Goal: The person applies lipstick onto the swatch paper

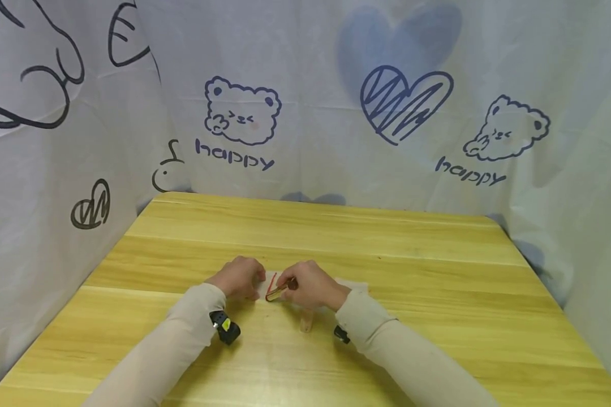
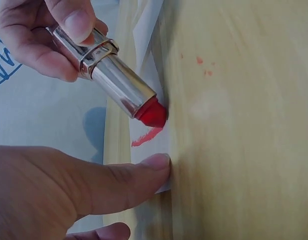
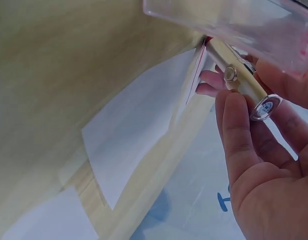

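Observation:
My right hand [image 1: 310, 284] pinches a lipstick [image 2: 121, 82] with a shiny gold metal case, tilted, its red tip [image 2: 154, 113] touching a strip of white paper [image 3: 139, 115]. A short red streak [image 2: 146, 136] marks the paper at that tip. In the head view, a red line [image 1: 272, 282] runs up the paper between the two hands. My left hand [image 1: 241, 277] is at the paper's left end, and its extended thumb [image 2: 129, 175] rests on the paper beside the streak. That hand's other fingers are mostly hidden in its wrist view.
A clear plastic piece [image 3: 233, 25] stands close to the right wrist, on the near side of the paper. Another white paper piece [image 3: 51, 220] lies farther right. Small red specks [image 2: 199, 60] dot the wooden table [image 1: 427, 350]. A white cloth with drawings [image 1: 315, 147] hangs behind it.

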A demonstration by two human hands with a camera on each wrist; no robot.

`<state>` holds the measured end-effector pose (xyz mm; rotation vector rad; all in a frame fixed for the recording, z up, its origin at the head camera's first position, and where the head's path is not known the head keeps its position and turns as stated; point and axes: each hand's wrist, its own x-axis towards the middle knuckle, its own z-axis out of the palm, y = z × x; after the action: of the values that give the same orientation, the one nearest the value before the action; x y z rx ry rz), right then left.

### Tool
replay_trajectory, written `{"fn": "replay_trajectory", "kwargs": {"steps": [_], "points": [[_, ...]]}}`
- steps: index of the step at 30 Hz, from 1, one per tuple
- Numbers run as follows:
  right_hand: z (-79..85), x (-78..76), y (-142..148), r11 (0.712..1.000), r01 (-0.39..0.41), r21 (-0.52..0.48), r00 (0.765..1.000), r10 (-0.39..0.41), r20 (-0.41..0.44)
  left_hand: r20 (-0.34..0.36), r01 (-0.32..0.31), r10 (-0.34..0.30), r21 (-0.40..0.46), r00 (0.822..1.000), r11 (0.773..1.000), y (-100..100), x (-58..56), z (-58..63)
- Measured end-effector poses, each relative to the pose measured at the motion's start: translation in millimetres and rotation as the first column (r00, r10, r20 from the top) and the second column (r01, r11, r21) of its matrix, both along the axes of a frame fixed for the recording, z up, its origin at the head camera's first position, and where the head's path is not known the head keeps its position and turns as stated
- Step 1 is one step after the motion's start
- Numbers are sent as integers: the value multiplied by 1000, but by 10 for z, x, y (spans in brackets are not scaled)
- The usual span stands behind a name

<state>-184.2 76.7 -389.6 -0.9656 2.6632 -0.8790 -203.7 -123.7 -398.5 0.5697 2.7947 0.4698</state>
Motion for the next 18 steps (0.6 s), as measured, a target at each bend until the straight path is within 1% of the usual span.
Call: {"fn": "replay_trajectory", "kwargs": {"steps": [4,7,10,14,18], "points": [[-6,10,8,1000,3,-6,1000,-2,7,16,-10,10,4,1000,1000,-16,23,-23],[7,17,30,1000,14,-8,1000,-14,10,13,-7,7,1,1000,1000,-19,22,-28],[40,14,64,999,32,-9,999,-32,4,11,-6,6,-2,1000,1000,-10,7,-8],[88,-4,118,999,38,-9,999,-38,-25,27,-10,10,-4,1000,1000,1,-9,31],[129,-32,171,999,46,-14,998,-46,-33,7,-5,5,-3,1000,1000,-2,-23,55]]}}
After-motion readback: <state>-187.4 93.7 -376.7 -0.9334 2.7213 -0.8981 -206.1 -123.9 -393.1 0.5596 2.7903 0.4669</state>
